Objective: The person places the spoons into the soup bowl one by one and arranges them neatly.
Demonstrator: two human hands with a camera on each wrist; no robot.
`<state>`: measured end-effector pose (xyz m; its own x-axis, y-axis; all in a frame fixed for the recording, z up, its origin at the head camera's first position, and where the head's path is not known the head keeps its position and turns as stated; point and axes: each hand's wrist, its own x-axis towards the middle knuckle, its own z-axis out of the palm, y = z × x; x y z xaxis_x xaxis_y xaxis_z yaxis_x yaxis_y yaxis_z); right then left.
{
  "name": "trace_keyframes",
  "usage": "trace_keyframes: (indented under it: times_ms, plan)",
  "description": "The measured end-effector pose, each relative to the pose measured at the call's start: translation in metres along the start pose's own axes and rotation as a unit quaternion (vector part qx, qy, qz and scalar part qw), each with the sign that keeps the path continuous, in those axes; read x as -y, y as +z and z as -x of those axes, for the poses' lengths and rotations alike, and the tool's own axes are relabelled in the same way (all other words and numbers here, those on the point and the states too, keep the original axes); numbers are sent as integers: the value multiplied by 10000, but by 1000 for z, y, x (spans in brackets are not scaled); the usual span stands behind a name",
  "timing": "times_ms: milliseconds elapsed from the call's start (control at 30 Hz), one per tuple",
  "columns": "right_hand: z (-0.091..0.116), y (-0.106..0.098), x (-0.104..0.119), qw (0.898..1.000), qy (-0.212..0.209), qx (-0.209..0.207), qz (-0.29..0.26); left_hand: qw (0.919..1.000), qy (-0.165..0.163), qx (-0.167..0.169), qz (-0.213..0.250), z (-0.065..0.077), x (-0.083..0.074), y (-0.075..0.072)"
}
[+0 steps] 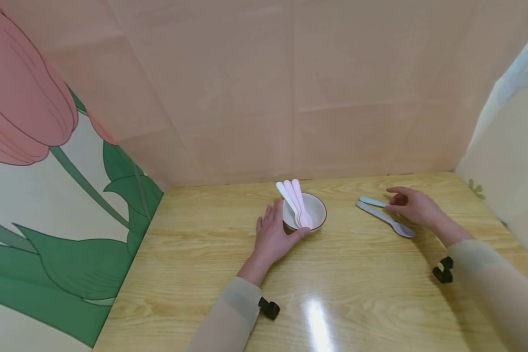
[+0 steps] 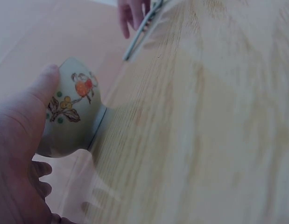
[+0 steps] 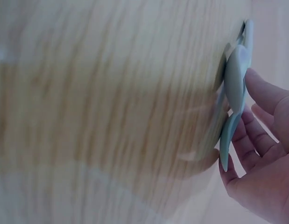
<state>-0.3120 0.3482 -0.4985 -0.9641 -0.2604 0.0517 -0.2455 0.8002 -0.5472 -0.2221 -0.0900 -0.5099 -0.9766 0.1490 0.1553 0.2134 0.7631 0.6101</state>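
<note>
One pale green spoon point(image 1: 371, 201) lies on the table point(image 1: 334, 274) at the right hand point(image 1: 415, 208), its handle pointing leftward past the thumb. That hand's fingers curve about it; whether they pinch it, I cannot tell. One grey spoon point(image 1: 377, 212) lies just beside it, on the near side. Well to the left, the left hand point(image 1: 272, 239) grips one bowl point(image 1: 319, 210), thumb at the near rim. Three spoons lean in it: one whitish spoon point(image 1: 287, 198) and two pink spoons point(image 1: 299, 195). Five spoons altogether.
</note>
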Motion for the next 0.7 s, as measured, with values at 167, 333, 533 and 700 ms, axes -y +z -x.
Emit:
trace_keyframes:
  times_ms: [167,333,533,700]
  plan:
    - [2,-1,-4,10000,43,67,-9,10000,7,13,-12,0,0,0]
    - [3,0,-5,10000,26,92,-6,10000,1,29,-10,0,0,-1]
    - [5,-1,-4,9997,57,228,-3,9999,57,-50,68,0,0,0]
    - [5,0,-2,9994,90,328,-29,9999,77,-64,78,0,0,0]
